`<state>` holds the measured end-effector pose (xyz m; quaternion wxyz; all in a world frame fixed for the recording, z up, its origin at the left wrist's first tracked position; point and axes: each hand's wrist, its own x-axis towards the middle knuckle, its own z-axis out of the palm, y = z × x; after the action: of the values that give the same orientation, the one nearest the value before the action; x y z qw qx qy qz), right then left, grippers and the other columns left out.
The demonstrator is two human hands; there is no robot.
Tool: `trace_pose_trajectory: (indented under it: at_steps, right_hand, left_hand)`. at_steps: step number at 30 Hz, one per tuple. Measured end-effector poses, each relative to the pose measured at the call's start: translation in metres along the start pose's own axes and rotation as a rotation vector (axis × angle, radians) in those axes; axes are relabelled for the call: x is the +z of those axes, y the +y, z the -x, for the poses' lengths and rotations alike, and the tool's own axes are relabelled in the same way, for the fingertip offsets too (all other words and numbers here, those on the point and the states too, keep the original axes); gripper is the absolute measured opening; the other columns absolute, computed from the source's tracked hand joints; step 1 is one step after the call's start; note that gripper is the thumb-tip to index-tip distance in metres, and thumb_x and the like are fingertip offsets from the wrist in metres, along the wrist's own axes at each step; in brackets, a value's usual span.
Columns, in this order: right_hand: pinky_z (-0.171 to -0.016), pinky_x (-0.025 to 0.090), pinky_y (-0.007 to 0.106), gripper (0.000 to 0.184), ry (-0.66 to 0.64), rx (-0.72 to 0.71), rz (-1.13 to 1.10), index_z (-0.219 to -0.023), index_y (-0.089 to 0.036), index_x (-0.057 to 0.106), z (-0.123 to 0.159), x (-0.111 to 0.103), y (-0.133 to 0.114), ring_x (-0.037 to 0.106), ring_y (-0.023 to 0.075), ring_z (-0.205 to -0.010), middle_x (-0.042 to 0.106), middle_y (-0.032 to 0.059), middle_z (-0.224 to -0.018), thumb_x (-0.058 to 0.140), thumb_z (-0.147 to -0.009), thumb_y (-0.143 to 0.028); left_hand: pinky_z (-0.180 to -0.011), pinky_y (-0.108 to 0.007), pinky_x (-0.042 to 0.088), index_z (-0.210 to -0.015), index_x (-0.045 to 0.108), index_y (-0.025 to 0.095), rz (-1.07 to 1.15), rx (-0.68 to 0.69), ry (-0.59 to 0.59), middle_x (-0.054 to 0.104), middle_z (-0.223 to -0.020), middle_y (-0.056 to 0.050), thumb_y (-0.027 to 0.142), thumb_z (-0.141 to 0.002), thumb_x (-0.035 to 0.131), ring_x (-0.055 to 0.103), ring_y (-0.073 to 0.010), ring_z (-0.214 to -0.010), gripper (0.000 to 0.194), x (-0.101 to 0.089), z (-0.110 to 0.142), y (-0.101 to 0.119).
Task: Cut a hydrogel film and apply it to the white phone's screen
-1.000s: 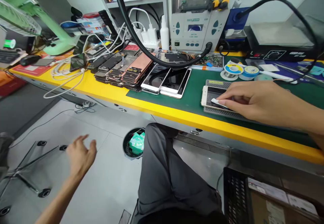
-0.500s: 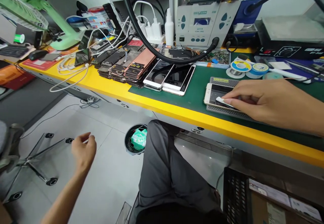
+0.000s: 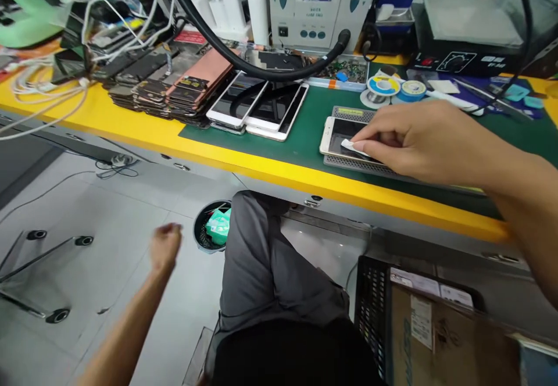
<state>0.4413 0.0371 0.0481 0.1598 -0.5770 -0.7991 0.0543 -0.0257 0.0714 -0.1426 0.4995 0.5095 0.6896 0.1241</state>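
- Right hand (image 3: 418, 142) is down on the bench; thumb and fingers pinch a small white wipe (image 3: 351, 146), pressing it onto the screen;
- under it, a gold-framed smartphone (image 3: 344, 133) lies flat on a perforated metal rack (image 3: 349, 165), on the green work mat (image 3: 314, 113);
- left hand (image 3: 165, 246) is off the bench, out over the floor tiles (image 3: 108, 211); fingers curled in, blurred, can't tell if it holds anything;
- left of the rack, white smartphones (image 3: 238, 100) overlap; beyond them, stacked phone parts (image 3: 174, 86);
- behind the rack, solder wire spools (image 3: 379, 88) sit close together
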Motion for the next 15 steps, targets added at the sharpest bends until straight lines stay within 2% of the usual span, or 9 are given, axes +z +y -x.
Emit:
trace_pose_trajectory:
  at_steps: [2, 3, 5, 8, 9, 10, 11, 13, 15]
  right_hand:
    - [-0.068, 0.045, 0.036, 0.018, -0.001, -0.001, 0.01, -0.081, -0.027, 0.077, 0.0, 0.0, -0.002, 0.067, 0.0229, -0.072, 0.073, 0.0034, -0.077, 0.066, -0.095, -0.028]
    - [-0.071, 0.046, 0.036, 0.018, -0.009, -0.004, 0.023, -0.082, -0.026, 0.077, 0.0, -0.001, -0.003, 0.068, 0.0235, -0.076, 0.074, 0.0037, -0.08, 0.065, -0.096, -0.027]
    - [-0.075, 0.046, 0.036, 0.019, -0.027, -0.004, 0.066, -0.086, -0.023, 0.078, 0.0, -0.002, -0.004, 0.069, 0.0234, -0.082, 0.075, 0.0051, -0.085, 0.063, -0.098, -0.025]
    - [-0.077, 0.046, 0.035, 0.022, -0.061, 0.013, 0.111, -0.093, -0.018, 0.079, 0.001, -0.003, -0.006, 0.068, 0.0204, -0.083, 0.077, 0.006, -0.089, 0.058, -0.101, -0.024]
    - [-0.078, 0.046, 0.034, 0.023, -0.067, 0.021, 0.114, -0.093, -0.018, 0.079, 0.001, -0.003, -0.005, 0.068, 0.0196, -0.083, 0.077, 0.0058, -0.089, 0.058, -0.101, -0.024]
    - [-0.077, 0.046, 0.034, 0.023, -0.066, 0.027, 0.111, -0.093, -0.018, 0.079, 0.001, -0.003, -0.005, 0.068, 0.0191, -0.082, 0.077, 0.0055, -0.088, 0.058, -0.102, -0.025]
    - [-0.077, 0.046, 0.034, 0.023, -0.07, 0.032, 0.105, -0.093, -0.018, 0.079, 0.001, -0.003, -0.004, 0.068, 0.0192, -0.082, 0.077, 0.0052, -0.087, 0.059, -0.102, -0.027]
    - [-0.076, 0.046, 0.034, 0.023, -0.071, 0.035, 0.089, -0.093, -0.019, 0.079, 0.0, -0.003, -0.003, 0.068, 0.0195, -0.082, 0.078, 0.0045, -0.086, 0.061, -0.101, -0.029]
    - [-0.077, 0.046, 0.033, 0.022, -0.078, 0.028, 0.073, -0.093, -0.02, 0.08, 0.0, -0.002, -0.003, 0.068, 0.0197, -0.082, 0.078, 0.0042, -0.087, 0.06, -0.101, -0.027]
  left_hand:
    - [-0.083, -0.041, 0.059, -0.118, 0.066, 0.016, 0.02, -0.019, 0.036, 0.07, -0.112, -0.007, 0.049, -0.099, 0.061, 0.069, -0.0233, -0.094, 0.039, -0.021, -0.007, 0.005]
    - [-0.083, -0.042, 0.058, -0.116, 0.066, 0.017, 0.026, -0.02, 0.018, 0.07, -0.109, -0.006, 0.048, -0.099, 0.061, 0.069, -0.0228, -0.094, 0.036, -0.023, -0.005, 0.006]
    - [-0.081, -0.041, 0.059, -0.101, 0.07, 0.019, 0.035, -0.004, -0.097, 0.073, -0.092, -0.003, 0.041, -0.09, 0.067, 0.071, -0.024, -0.086, 0.025, -0.006, 0.013, 0.006]
    - [-0.066, -0.044, 0.06, -0.084, 0.075, 0.015, 0.059, 0.03, -0.443, 0.075, -0.076, -0.007, 0.025, -0.065, 0.086, 0.072, -0.0275, -0.065, 0.023, 0.063, 0.045, 0.004]
    - [-0.064, -0.043, 0.06, -0.081, 0.075, 0.014, 0.074, 0.055, -0.5, 0.075, -0.074, -0.007, 0.017, -0.053, 0.092, 0.072, -0.0276, -0.062, 0.033, 0.091, 0.049, 0.006]
    - [-0.066, -0.043, 0.061, -0.083, 0.076, 0.014, 0.094, 0.081, -0.533, 0.076, -0.076, -0.008, 0.015, -0.048, 0.095, 0.073, -0.0279, -0.065, 0.041, 0.118, 0.048, 0.009]
    - [-0.071, -0.044, 0.061, -0.09, 0.076, 0.014, 0.12, 0.111, -0.537, 0.077, -0.084, -0.009, 0.019, -0.055, 0.095, 0.074, -0.0277, -0.072, 0.041, 0.143, 0.042, 0.014]
    - [-0.086, -0.045, 0.06, -0.112, 0.072, 0.015, 0.177, 0.176, -0.483, 0.075, -0.11, -0.011, 0.033, -0.084, 0.081, 0.073, -0.0258, -0.094, 0.034, 0.181, 0.02, 0.025]
    - [-0.095, -0.049, 0.057, -0.13, 0.063, 0.018, 0.206, 0.241, -0.417, 0.065, -0.133, -0.012, 0.038, -0.098, 0.066, 0.067, -0.0265, -0.113, 0.038, 0.204, -0.003, 0.036]
